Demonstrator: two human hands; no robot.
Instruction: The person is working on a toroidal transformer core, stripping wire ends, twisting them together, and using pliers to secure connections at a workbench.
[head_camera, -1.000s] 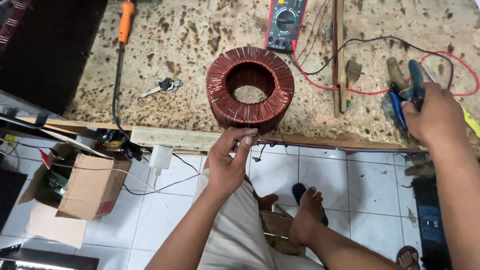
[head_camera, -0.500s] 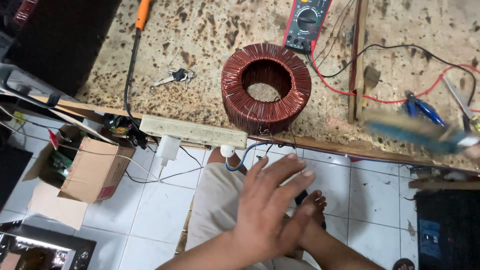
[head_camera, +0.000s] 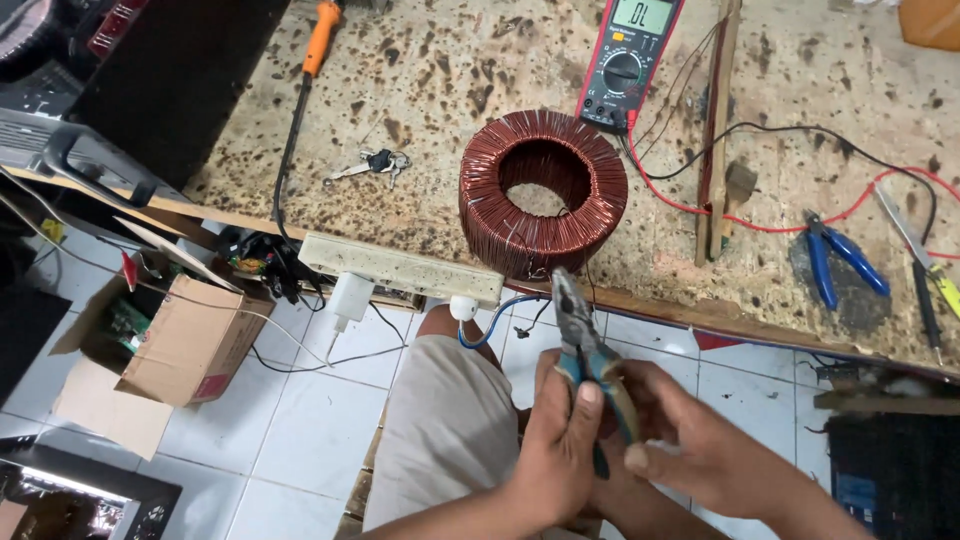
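Below the front edge of the bench (head_camera: 780, 80), over the person's lap, both hands hold a pair of pliers (head_camera: 585, 345). The left hand (head_camera: 555, 450) wraps around one blue handle, with its fingers (head_camera: 588, 400) curled and the thumb pressed on top. The right hand (head_camera: 700, 450) grips the other handle, and its fingers (head_camera: 640, 458) pinch it near the end. The metal tip of the pliers points up toward the bench edge, and its tip looks closed.

On the bench, close to the front edge, sits a big ring of copper wire (head_camera: 543, 190). The pliers' tip is just below it. A red and grey meter (head_camera: 628, 62) lies behind the ring, toward the back edge, with red and black wires (head_camera: 800, 215) running off to the right. A second pair of blue pliers (head_camera: 840, 258) rests near the right side. Some keys (head_camera: 372, 166) lie to the left of the ring. An orange-handled tool (head_camera: 318, 38) lies near the back left corner.

A white power strip (head_camera: 400, 270) hangs along the front edge. A cardboard box (head_camera: 170, 345) stands on the tiled floor (head_camera: 290, 440).
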